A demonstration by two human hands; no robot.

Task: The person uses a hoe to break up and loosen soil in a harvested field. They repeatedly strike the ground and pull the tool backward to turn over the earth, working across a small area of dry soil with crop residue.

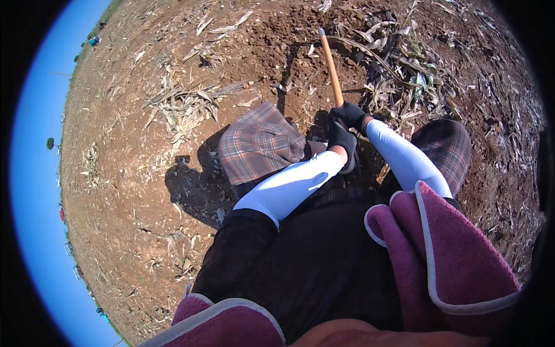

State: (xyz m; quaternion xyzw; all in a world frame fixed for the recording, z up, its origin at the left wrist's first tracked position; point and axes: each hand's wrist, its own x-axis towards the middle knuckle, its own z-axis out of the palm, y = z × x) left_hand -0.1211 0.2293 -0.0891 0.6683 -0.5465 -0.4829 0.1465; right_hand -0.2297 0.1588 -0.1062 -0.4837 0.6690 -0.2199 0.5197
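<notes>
Both of my hands wear black gloves and are closed around a wooden tool handle (331,71). My right hand (350,116) grips higher up. My left hand (341,138) sits just below it, against the right hand. Away from me, the handle runs up to a grey tip over loose brown soil (277,47). A thin curved strip (368,51) starts near that tip and arcs right; I cannot tell whether it is part of the tool. The handle's lower end is hidden by my hands.
A heap of dry corn stalks and leaves (412,73) lies beyond my right hand. Another dry clump (186,104) is at the left. My knees, under plaid cloth (260,143), flank my hands. A pink towel (464,256) hangs over my shoulders. A distant person (93,40) is far left.
</notes>
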